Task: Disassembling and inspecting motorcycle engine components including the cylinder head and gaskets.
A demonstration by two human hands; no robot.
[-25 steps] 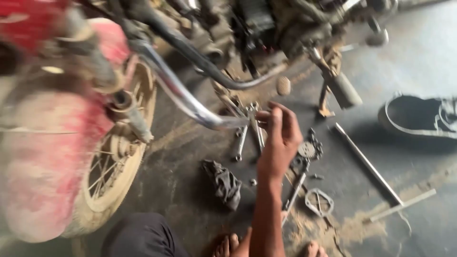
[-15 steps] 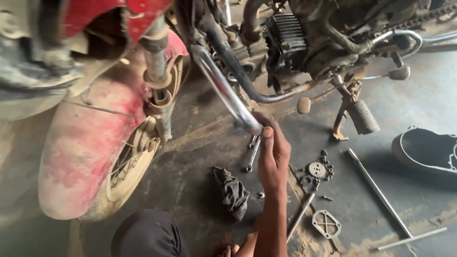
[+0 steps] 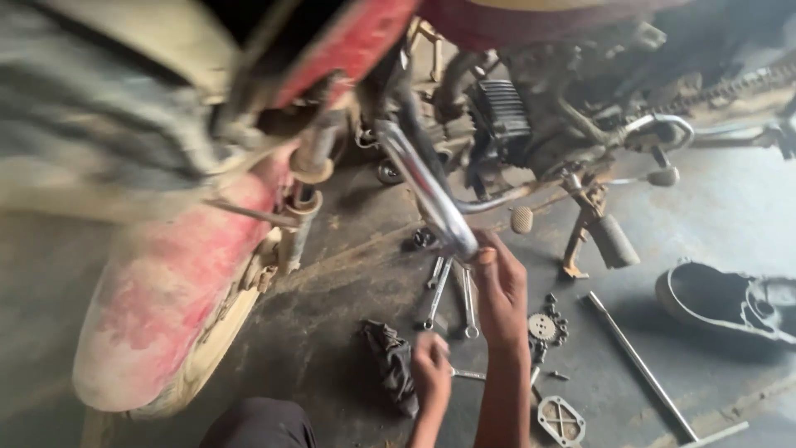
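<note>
My right hand (image 3: 502, 286) reaches up to the lower end of a motorcycle's chrome bar (image 3: 427, 187), fingers curled around its tip. My left hand (image 3: 431, 369) hovers lower, just above the floor, fingers curled, beside a dark rag (image 3: 391, 365). A thin wrench (image 3: 470, 375) sticks out from that hand to the right; whether it is gripped is unclear. Two wrenches (image 3: 435, 294) lie on the concrete under the bar's end. A small toothed gear (image 3: 541, 326) with loose bolts sits right of my right wrist.
A red front fender (image 3: 166, 290) and wheel (image 3: 217, 338) fill the left. The engine (image 3: 502, 112), side stand (image 3: 578, 241) and footpeg (image 3: 618, 242) are behind. On the floor lie a long T-handled rod (image 3: 638, 365), a square cover plate (image 3: 561, 419) and an engine cover (image 3: 717, 297).
The view has swung nearer to the motorcycle. My right hand rose from the floor tools to the bar's end. My left hand has come into view near the rag.
</note>
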